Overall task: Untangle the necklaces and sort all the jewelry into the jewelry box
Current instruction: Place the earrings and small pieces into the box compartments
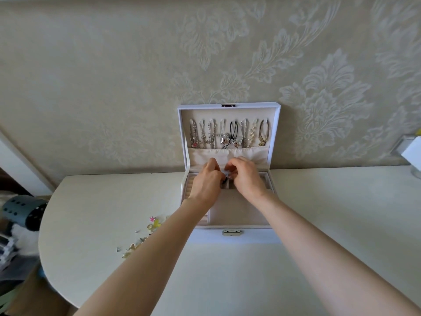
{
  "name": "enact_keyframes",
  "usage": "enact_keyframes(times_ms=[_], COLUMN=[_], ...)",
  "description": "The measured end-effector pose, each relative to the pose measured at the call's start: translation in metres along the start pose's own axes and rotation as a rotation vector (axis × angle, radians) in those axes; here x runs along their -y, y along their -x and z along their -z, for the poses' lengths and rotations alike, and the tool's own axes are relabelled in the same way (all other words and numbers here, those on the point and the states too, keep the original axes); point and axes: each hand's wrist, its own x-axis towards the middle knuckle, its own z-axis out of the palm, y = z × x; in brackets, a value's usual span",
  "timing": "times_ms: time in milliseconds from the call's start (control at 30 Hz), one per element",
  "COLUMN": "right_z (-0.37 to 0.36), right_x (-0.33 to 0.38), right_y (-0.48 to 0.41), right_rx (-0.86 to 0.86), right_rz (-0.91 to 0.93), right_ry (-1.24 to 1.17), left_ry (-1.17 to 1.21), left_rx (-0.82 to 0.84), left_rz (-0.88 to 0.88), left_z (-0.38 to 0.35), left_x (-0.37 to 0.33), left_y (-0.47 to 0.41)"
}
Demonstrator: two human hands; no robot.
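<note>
fingers [215,166] of left hand [205,183] and right hand [247,179] pinching small piece [225,176] over open jewelry box [255,236]

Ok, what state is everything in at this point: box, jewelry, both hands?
box, open, lid upright
latch, undone
necklaces, hung in a row inside the lid, lower ends tucked in the pocket
loose jewelry, scattered on the table, left of the box
left hand, pinching a small piece over the box
right hand, pinching the same piece
</note>
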Motion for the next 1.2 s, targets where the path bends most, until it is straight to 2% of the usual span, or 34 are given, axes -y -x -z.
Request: enact_keyframes(times_ms=[333,767,967,1200], right_z=[-0.005,-0.003,0.004,0.004], right_x=[-0.003,-0.007,0.003,0.003], right_y=[0.001,0.003,0.004,0.004], right_rx=[-0.055,-0.072,0.14,0.121], right_rz=[-0.044,-0.073,-0.016,-0.039], right_ry=[0.172,0.14,0.33,0.348], left_ry=[-0.01,0.043,0.05,0.079], left_rx=[0.018,0.027,0.047,0.02], left_rz=[-0.025,-0.008,-0.024,-0.044], left_z=[0.005,0.003,0.001,0.0], left_x=[0.003,0.006,0.011,0.013], left_y=[0.003,0.004,0.005,0.006])
